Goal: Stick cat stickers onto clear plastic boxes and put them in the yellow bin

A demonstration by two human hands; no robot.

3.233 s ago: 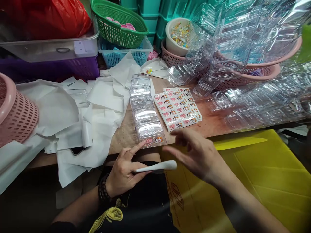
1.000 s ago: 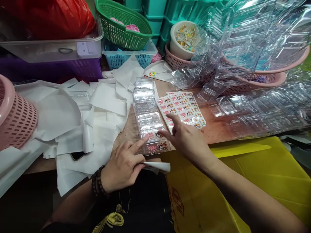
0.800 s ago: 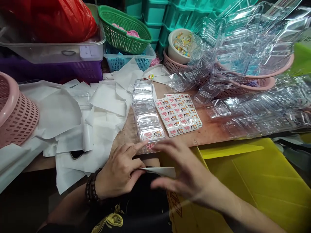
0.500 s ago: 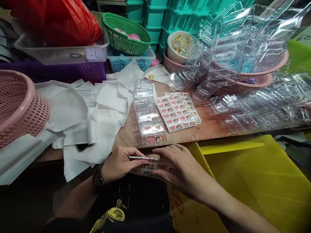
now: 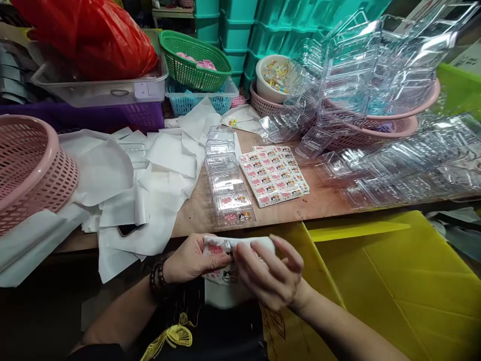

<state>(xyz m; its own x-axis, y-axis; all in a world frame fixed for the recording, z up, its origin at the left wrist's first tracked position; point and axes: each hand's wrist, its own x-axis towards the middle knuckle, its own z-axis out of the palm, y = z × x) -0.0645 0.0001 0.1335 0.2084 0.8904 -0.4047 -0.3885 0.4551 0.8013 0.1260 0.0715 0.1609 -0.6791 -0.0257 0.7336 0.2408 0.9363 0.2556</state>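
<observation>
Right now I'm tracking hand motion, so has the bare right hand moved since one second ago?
Yes. Against the brown flat tabletop, the bare right hand has drawn back from over it to beyond its near edge.

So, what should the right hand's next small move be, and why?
Probably to peel one pink-lettered label from the white printed sheet: the left hand grips that sheet, the right hand curls over its face, and in the row of clear plastic boxes the nearest two bear similar labels, while the third appears bare.
</observation>
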